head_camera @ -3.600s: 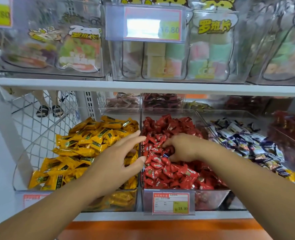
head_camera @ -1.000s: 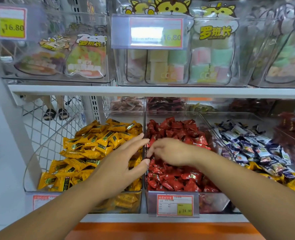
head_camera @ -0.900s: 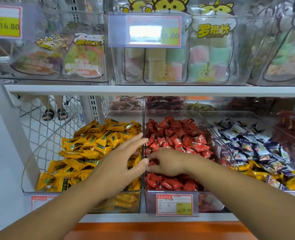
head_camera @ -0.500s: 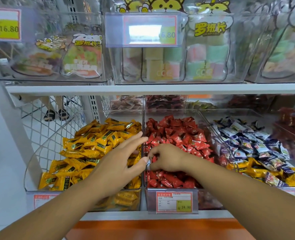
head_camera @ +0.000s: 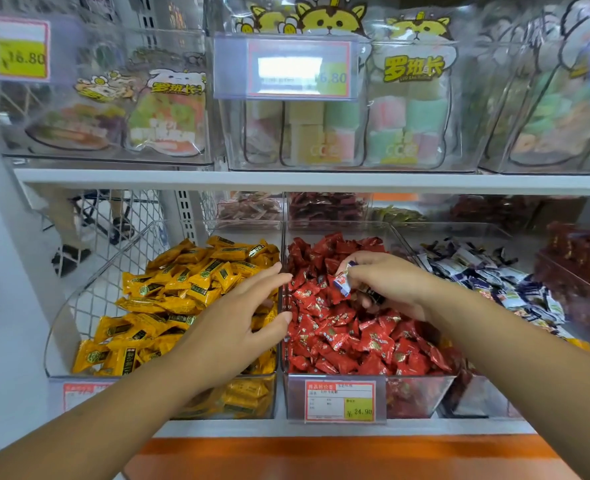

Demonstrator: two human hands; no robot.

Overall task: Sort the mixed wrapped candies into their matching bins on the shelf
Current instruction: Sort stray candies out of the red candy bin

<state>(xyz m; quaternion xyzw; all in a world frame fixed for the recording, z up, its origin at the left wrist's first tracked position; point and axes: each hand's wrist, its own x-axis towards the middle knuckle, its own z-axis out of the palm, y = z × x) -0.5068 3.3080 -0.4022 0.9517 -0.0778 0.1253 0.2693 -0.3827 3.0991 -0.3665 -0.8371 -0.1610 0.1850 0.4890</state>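
We log the right grip [head_camera: 387, 282] pinching a blue-and-white candy [head_camera: 342, 283] just above the red bin [head_camera: 407, 377], the left grip [head_camera: 238, 323] spread, holding nothing, over the yellow bin [head_camera: 79, 375]; the sweet looks light, crinkly and slick, so we'd pinch its body, not the loose ends.

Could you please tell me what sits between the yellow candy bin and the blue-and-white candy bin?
The bin of red candies, as the head view shows. The right hand is over it, pinching a blue-and-white candy.
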